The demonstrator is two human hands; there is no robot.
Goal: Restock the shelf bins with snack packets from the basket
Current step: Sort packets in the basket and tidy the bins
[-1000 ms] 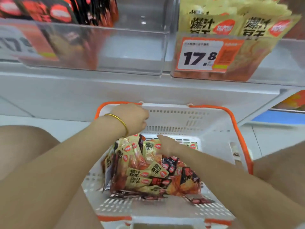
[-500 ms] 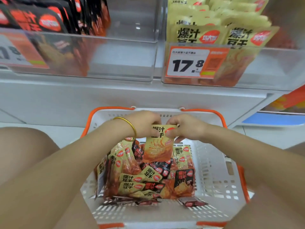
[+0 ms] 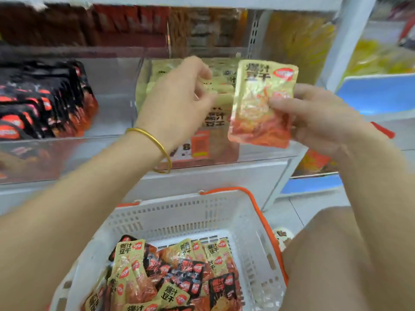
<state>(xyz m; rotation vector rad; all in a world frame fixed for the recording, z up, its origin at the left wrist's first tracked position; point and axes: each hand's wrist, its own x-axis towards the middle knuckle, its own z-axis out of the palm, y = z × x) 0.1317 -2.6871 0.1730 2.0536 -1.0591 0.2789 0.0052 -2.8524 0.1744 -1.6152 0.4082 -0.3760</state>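
Snack packet [image 3: 261, 104], yellow with a red base, held upright in front of the clear yellow-packet bin [image 3: 265, 153], just above its front lip. Right hand [image 3: 314, 117] pinches its lower right edge between thumb and fingers. Left hand [image 3: 177, 97] is at the bin mouth, fingers loosely curled on the yellow packets already standing there; whether it grips one, cannot tell, frame blurred. Risks, judged: the grip is on one corner only, so the slick pouch could swing or slip and drop in front of the bin, back into the basket [image 3: 184, 216] below. Left of the bin is a black-packet bin [image 3: 107, 140]; the basket mixes both kinds, so a later packet could go in the wrong one. Pushing in hard could tip the standing row.
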